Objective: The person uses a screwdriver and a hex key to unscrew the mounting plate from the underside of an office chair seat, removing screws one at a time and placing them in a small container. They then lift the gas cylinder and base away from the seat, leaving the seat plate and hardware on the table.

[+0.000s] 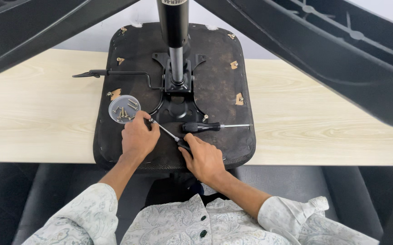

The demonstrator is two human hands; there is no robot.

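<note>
Screw dish (124,109) left of spare screwdriver (205,127), on seat (214,86)

Pale wooden table (37,113), black chair legs (332,50).

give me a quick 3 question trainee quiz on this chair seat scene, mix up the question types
1. True or false: the right hand grips the handle of a screwdriver whose tip points toward the left hand.
2. Multiple choice: where does the small round dish of screws sit? A) on the wooden table B) on the upturned chair seat C) on the person's lap
3. Fill in: a second screwdriver lies loose on the seat, its tip pointing to the person's ____.

Key: 1 true; 2 B; 3 right
</note>
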